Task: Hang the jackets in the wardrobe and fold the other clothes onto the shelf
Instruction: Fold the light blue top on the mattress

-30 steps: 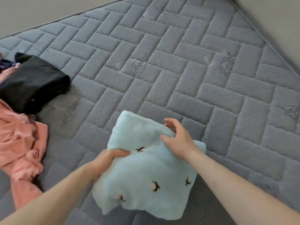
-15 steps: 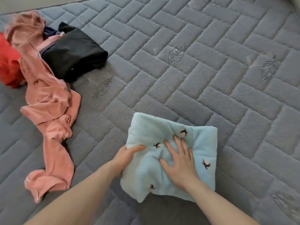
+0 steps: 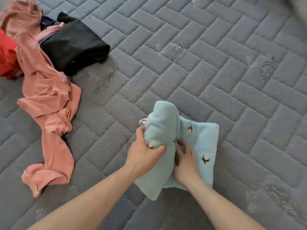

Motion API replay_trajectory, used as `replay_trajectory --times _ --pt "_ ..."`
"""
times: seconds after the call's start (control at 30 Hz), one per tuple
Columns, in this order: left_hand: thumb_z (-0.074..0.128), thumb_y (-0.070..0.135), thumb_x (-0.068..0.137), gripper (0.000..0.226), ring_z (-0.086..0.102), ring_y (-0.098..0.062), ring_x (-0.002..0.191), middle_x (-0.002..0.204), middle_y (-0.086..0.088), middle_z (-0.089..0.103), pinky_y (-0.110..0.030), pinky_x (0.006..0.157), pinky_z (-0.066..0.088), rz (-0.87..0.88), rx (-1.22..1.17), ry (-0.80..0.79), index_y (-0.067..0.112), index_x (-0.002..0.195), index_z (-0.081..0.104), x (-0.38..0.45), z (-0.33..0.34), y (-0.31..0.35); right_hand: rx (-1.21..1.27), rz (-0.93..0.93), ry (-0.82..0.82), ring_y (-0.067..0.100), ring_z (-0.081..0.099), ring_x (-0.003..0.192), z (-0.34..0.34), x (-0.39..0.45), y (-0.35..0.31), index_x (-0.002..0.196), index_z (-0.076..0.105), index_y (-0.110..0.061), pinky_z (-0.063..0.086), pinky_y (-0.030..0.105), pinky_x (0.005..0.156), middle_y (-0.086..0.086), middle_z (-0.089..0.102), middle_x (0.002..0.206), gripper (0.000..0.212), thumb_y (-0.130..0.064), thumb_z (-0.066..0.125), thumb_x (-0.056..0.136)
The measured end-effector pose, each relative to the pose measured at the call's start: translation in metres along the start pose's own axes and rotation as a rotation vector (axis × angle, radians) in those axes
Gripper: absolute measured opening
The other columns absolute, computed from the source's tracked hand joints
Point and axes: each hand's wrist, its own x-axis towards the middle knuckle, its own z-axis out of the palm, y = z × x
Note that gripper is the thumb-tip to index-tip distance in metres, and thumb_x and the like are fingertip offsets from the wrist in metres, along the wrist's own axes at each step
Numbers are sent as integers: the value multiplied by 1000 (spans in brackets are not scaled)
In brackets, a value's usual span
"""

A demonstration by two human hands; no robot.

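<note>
My left hand (image 3: 146,151) grips a bunched fold of the pale blue fleece garment (image 3: 199,138), fingers curled into the cloth and lifting its left side. My right hand (image 3: 186,161) lies on the same garment with fingers spread and slightly bent, pressing it to the bed (image 3: 232,80). Well to the left lie a crumpled pink garment (image 3: 48,103), a folded black garment (image 3: 74,47) touching it, and a red garment (image 3: 6,55) at the edge. The blue fleece is fluffy with small dark embroidered motifs; the grey bed cover is quilted in bricks with stitched leaves.
</note>
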Motion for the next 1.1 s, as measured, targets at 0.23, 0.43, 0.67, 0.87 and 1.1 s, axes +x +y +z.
replay_trajectory --times 0.23,0.43,0.67,0.87,1.1 --pt "65 50 69 101 54 -19 109 123 7 46 -38 93 49 381 334 -36 44 156 14 -37 51 45 761 214 -164 2 74 91 -53 -7 25 107 74 -32 59 18 73 -12 79 101 25 -12 62 101" --pt "73 23 76 102 51 -29 101 133 -2 34 -41 73 42 515 679 -169 34 158 14 -53 131 63 1319 484 -33 21 77 80 -71 -31 82 105 80 -14 61 31 62 15 79 102 36 1 47 100" --pt "66 45 77 102 49 -28 110 139 -5 33 -40 94 47 499 653 -294 26 160 10 -53 189 60 1183 382 271 20 69 119 -103 -20 113 131 69 -25 51 47 106 2 73 128 58 -62 61 87" --pt "56 52 79 91 43 -23 132 166 -1 29 -36 115 33 699 658 -525 18 159 28 -64 178 49 815 338 54 5 74 100 -134 11 107 126 64 -27 57 30 89 -11 78 110 99 -74 90 44" --pt "73 42 73 25 64 0 98 100 22 68 -27 87 50 206 -60 4 37 96 67 -72 139 27 775 513 -8 22 68 107 -117 30 107 129 53 -22 54 45 102 -1 69 120 101 -65 91 46"
